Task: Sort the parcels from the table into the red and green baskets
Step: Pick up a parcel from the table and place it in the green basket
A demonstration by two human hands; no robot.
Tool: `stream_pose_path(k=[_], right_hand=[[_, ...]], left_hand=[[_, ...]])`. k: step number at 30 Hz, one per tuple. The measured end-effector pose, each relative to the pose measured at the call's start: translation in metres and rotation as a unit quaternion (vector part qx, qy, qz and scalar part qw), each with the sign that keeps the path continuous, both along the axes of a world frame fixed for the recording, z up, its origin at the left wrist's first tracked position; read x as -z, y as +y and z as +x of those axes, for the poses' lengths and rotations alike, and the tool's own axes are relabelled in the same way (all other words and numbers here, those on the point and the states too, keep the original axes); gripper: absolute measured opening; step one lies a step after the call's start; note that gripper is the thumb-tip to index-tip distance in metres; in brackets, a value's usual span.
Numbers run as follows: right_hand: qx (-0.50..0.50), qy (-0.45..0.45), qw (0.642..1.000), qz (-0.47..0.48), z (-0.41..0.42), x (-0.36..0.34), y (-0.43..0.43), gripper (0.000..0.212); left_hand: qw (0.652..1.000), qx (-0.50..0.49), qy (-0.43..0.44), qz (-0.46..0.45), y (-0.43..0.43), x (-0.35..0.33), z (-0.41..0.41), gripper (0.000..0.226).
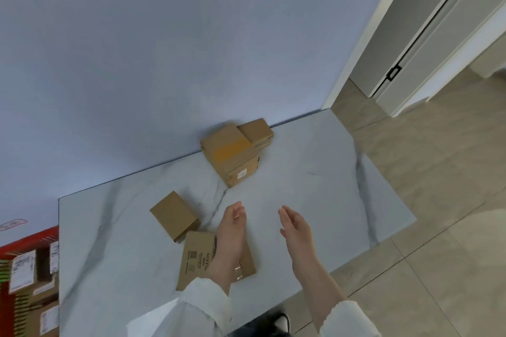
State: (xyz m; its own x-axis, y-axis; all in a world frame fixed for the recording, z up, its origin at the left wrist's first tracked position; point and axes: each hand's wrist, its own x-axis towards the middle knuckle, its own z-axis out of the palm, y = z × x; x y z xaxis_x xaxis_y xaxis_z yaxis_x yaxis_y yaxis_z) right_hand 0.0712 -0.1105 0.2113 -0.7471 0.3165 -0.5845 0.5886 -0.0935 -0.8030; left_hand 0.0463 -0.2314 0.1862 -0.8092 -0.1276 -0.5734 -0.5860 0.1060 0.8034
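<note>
**Head view: both grips apart, next parcel to choose**

Nearest me, the flat printed parcel (195,257) lies on the table (109,241) under my left wrist; I cannot tell whether they touch. The left grip (231,227) and right grip (297,230) are both apart, fingers straight, palms facing each other, holding nothing.

I judge the step is picking up the next parcel. To do it well, I would close on two opposite edges, lift clear, and read the label before choosing a basket.

Counts:
- One red basket (30,236) at near left, with several labelled parcels inside; I cannot make out the green one.
- One flat printed parcel.
- One small plain parcel (174,215) just beyond it.
- One far pile (232,157) by the wall, at least three boxes, exact number unclear.
</note>
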Motion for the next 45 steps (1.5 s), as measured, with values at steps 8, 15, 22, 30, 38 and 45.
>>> stream_pose_path(k=[8,15,22,30,38,45], right_hand=[[-0.129,-0.034,0.991,0.027,-0.129,0.047,0.043,0.051],[-0.251,-0.053,0.963,0.083,-0.257,0.126,0.049,0.068],[-0.345,-0.05,0.927,0.136,-0.332,0.208,0.019,0.072],[-0.36,-0.013,0.928,0.096,-0.311,0.198,0.018,0.034],[-0.362,0.045,0.928,0.079,-0.261,0.106,0.033,0.047],[-0.393,0.05,0.916,0.056,-0.224,0.029,0.041,0.055]], left_hand=[[0.991,-0.121,-0.062,-0.004,0.004,0.048,-0.101,0.049],[0.966,-0.217,-0.143,-0.011,-0.01,0.122,-0.183,0.063],[0.96,-0.249,-0.125,-0.003,-0.024,0.187,-0.24,0.068],[0.953,-0.282,-0.103,0.033,-0.012,0.166,-0.223,0.064],[0.959,-0.264,-0.066,0.077,-0.024,0.07,-0.189,0.058],[0.978,-0.203,0.035,0.045,-0.024,0.008,-0.147,0.031]])
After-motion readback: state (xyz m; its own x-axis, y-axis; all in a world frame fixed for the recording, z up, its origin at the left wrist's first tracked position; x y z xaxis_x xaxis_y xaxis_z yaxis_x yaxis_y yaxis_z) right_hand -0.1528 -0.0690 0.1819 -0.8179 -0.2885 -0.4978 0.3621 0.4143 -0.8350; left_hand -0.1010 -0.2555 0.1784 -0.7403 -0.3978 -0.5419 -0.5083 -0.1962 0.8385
